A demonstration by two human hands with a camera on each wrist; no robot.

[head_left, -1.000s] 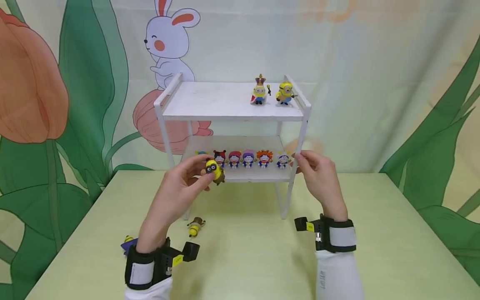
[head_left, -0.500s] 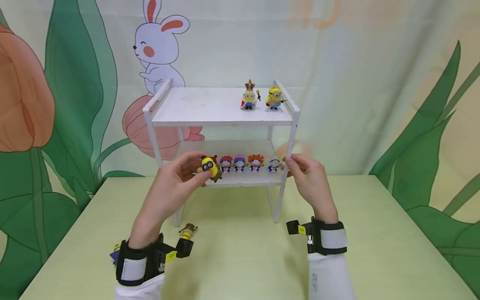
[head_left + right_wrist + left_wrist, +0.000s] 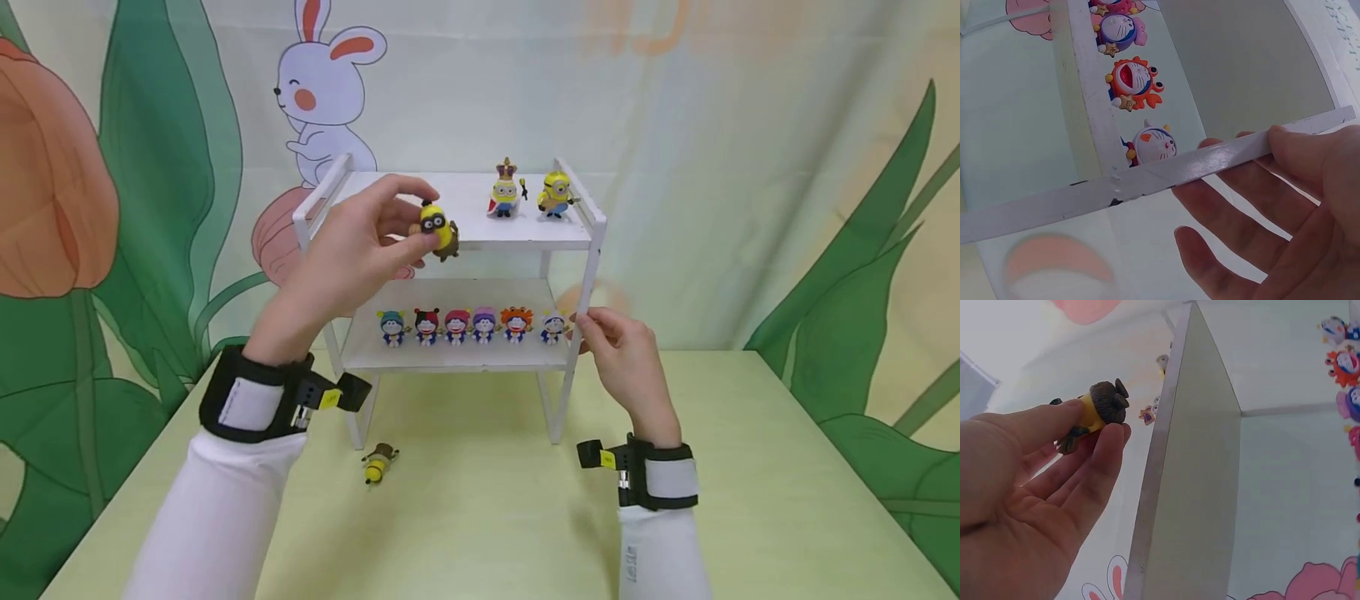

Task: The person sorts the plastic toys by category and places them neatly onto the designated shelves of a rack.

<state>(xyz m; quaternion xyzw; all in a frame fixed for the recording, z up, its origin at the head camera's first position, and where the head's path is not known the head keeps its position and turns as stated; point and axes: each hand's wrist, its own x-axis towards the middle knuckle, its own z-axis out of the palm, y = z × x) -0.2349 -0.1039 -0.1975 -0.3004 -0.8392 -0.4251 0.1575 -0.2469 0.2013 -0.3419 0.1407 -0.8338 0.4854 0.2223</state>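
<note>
My left hand (image 3: 348, 242) pinches a yellow Minion figurine (image 3: 444, 237) with dark goggles and a brown skirt between thumb and fingers. It is held in front of the upper board of a white two-tier shelf (image 3: 457, 245); in the left wrist view the figurine (image 3: 1105, 403) is apart from the board's edge. My right hand (image 3: 628, 358) grips the shelf's right front post (image 3: 1210, 164), thumb on one side and fingers on the other. On the upper board stand a crowned Minion (image 3: 505, 196) and a one-eyed Minion (image 3: 555, 197).
Several Doraemon figurines in coloured hats, among them an orange crab one (image 3: 516, 325), stand in a row on the lower board (image 3: 450, 360). Another Minion figurine (image 3: 378, 463) lies on the table (image 3: 480, 517) before the left front leg. A printed curtain (image 3: 697, 167) hangs behind.
My left hand has risen with the Minion figurine from the lower board's level to the upper board's. My right hand stays on the post. The blue-and-yellow figurine at left no longer shows.
</note>
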